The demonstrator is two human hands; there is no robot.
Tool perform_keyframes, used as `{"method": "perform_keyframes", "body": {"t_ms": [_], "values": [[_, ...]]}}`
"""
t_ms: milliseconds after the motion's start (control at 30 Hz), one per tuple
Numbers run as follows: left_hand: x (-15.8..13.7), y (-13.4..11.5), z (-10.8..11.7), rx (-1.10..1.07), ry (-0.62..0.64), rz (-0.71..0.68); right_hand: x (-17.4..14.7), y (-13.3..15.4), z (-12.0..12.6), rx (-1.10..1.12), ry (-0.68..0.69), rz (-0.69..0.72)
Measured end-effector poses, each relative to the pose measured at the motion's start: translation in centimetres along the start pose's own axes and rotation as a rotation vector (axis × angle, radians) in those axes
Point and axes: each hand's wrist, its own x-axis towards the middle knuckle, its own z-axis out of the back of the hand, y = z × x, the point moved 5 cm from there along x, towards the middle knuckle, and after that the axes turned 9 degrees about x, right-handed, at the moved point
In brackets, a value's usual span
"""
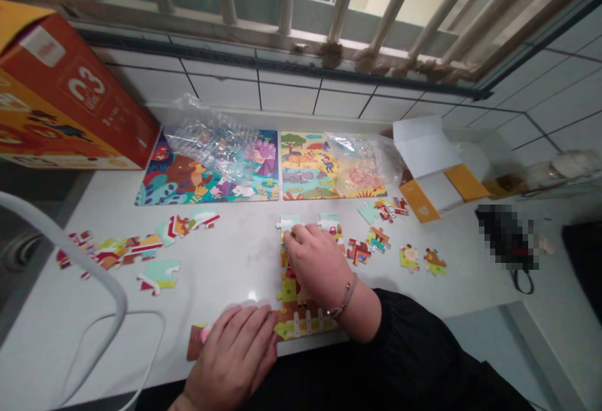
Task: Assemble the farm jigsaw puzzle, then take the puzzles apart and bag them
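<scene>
A partly joined farm jigsaw puzzle (308, 325) with a white fence along its bottom lies at the counter's front edge. Over its upper part, my right hand (320, 266) is closed, its fingertips pinched on a puzzle piece mostly hidden beneath them. Pale green-topped pieces (328, 218) show just beyond the knuckles. My left hand (239, 342) lies flat with fingers stretched out at the puzzle's lower left corner. A brown and pink piece (195, 341) sticks out from under its left side.
Loose puzzle pieces (110, 251) spread at left, with others (376, 238) at right. Two finished puzzles (202, 176) (305, 176) lie behind, partly under plastic bags (207, 138). An orange box (94, 97), opened carton (433, 188), white cable (113, 282) and blurred black item (508, 235) surround the area.
</scene>
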Motion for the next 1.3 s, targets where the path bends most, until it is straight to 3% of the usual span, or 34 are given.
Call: {"method": "perform_keyframes", "body": {"t_ms": [133,267,433,667,1033,1200,1300], "values": [[0.0,0.1,0.0,-0.008,-0.013,0.003,-1.3,-3.5,2.5,0.083,-0.105,-0.074],[0.0,0.1,0.0,-0.001,-0.021,-0.002,-3.8,-11.2,5.2,0.044,-0.328,-0.387],[0.0,0.0,-0.1,0.010,-0.022,0.011,-5.1,-17.3,5.1,-0.065,-0.201,-0.539],[-0.1,0.0,-0.1,0.007,-0.018,0.014,-4.1,-19.4,5.1,0.036,-0.031,-0.575],[-0.1,0.0,0.0,-0.011,-0.014,0.019,-4.3,-20.0,5.7,-0.012,-0.069,-0.370],[-0.1,0.1,-0.1,-0.016,-0.011,0.024,-5.8,-20.8,5.6,0.074,0.004,-0.219],[-0.1,0.1,-0.1,-0.004,-0.010,0.014,-6.3,-21.5,5.8,0.102,0.038,-0.225]]}}
